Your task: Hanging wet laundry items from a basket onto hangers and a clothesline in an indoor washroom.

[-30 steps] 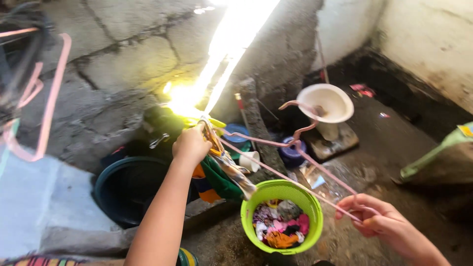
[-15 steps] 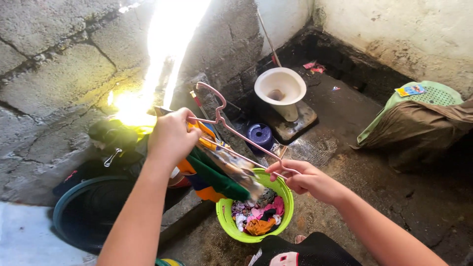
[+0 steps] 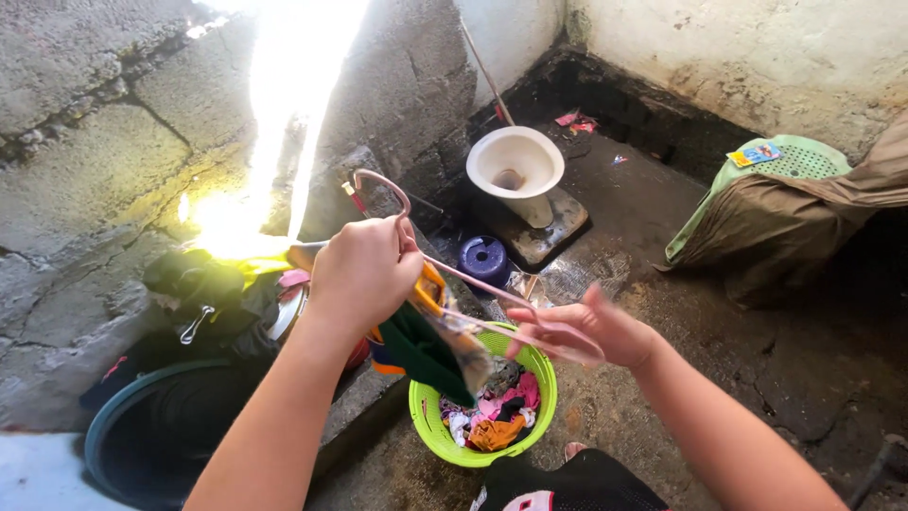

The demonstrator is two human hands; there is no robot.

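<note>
My left hand (image 3: pixel 364 270) is clenched on a bunched orange, green and blue garment (image 3: pixel 421 345) that hangs over a lime green basket (image 3: pixel 427 431). A pink plastic hanger (image 3: pixel 454 274) runs from its hook beside my left hand down to my right hand (image 3: pixel 579 326). That hand grips the hanger's lower end with its fingers partly spread and blurred. The basket holds several crumpled pieces of coloured clothing (image 3: pixel 497 421).
A white toilet bowl (image 3: pixel 515 163) stands at the back on a wet concrete floor, with a small purple container (image 3: pixel 484 255) in front of it. A dark tub (image 3: pixel 113 431) sits lower left under dark clothes. A pale green basket with brown cloth (image 3: pixel 790 203) is at the right.
My right hand has come in closer to my left hand, bringing the hanger's lower end nearer the garment. The left hand has stayed closed on the garment. The view has tilted down.
</note>
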